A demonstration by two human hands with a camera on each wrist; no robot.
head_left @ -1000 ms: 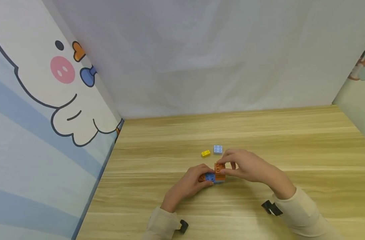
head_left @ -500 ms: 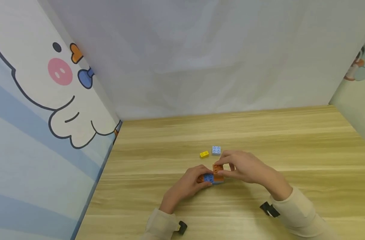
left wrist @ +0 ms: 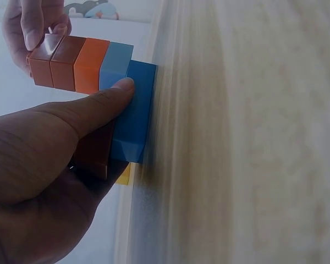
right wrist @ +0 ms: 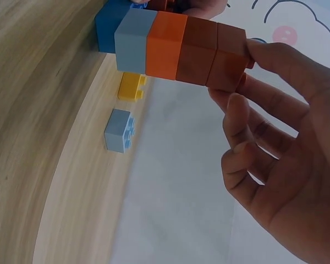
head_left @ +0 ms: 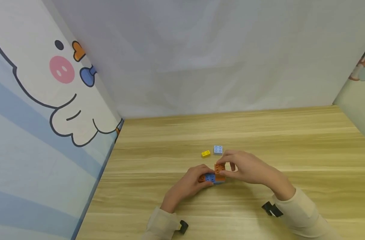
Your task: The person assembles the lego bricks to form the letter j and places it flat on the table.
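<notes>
A small build of toy building bricks stands on the table between my hands. Low down is a blue brick [left wrist: 136, 118], with a brown brick [left wrist: 94, 151] on its left part. From its right end rises a tower: a light blue brick [right wrist: 135, 43], an orange brick [right wrist: 165, 45], a brown brick [right wrist: 196, 50] and another brown brick [right wrist: 229, 56] on top. My left hand [head_left: 185, 184] grips the low part, thumb along the blue side and fingers behind. With thumb and fingertips my right hand [head_left: 248, 167] pinches the topmost brown brick; its other fingers are curled loosely.
Just behind the build, a small yellow brick [head_left: 206, 153] and a loose light blue brick [head_left: 218, 150] lie on the wooden table [head_left: 158, 143]. A grey-white backdrop [head_left: 206, 66] hangs at the far edge, and a cartoon-printed panel [head_left: 38, 140] borders the left.
</notes>
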